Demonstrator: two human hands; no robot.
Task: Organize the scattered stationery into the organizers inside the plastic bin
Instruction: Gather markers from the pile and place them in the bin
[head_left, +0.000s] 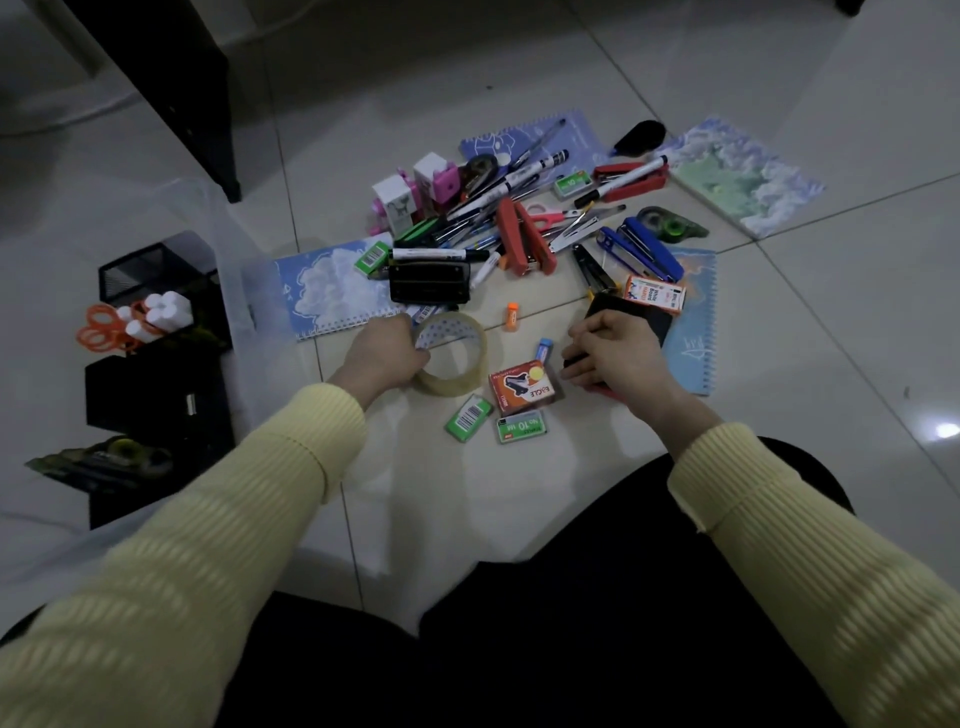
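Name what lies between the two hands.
Head view: the clear tape roll the left hand grips, a small blue box and a red box.

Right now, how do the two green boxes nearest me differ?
The left green box shows a barcode and lies slanted; the right green box shows "No 10" print and lies almost level. Both are small and lie flat on the floor.

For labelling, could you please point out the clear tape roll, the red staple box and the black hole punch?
clear tape roll (451, 387): head view, near rim.
red staple box (522, 387): head view, top face.
black hole punch (428, 280): head view, top face.
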